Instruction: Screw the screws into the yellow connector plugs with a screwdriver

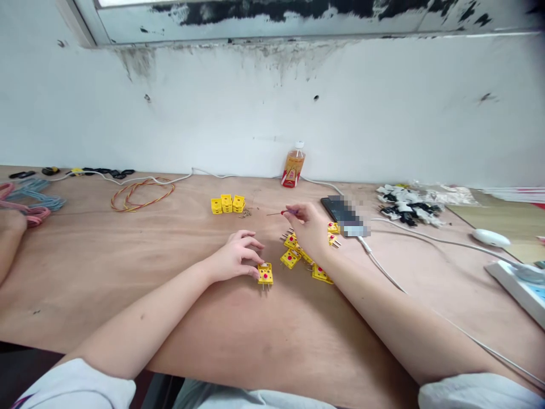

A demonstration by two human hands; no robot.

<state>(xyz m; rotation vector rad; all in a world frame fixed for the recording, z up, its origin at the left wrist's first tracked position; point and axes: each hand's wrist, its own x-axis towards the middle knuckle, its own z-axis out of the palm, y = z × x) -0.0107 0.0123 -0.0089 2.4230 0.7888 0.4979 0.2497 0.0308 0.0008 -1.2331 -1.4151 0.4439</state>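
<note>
My left hand (235, 258) grips a yellow two-pin plug connector (264, 274) with a red dot, its metal pins pointing toward me. My right hand (307, 228) pinches a small screwdriver (284, 212) with a red and purple handle, its thin shaft pointing left. Below that hand lie several loose yellow connectors (290, 258), partly hidden by it. Farther back stands a small stack of yellow connector bodies (227, 203), with a little heap of tiny screws (245, 213) beside it.
Both hands work over a plywood table (272, 335). A phone (338, 209) and white cable lie on the right. A plastic bottle (293, 165) stands by the wall. Coiled wires (142, 194) lie left, and another person's forearm (8, 241) enters at the left edge.
</note>
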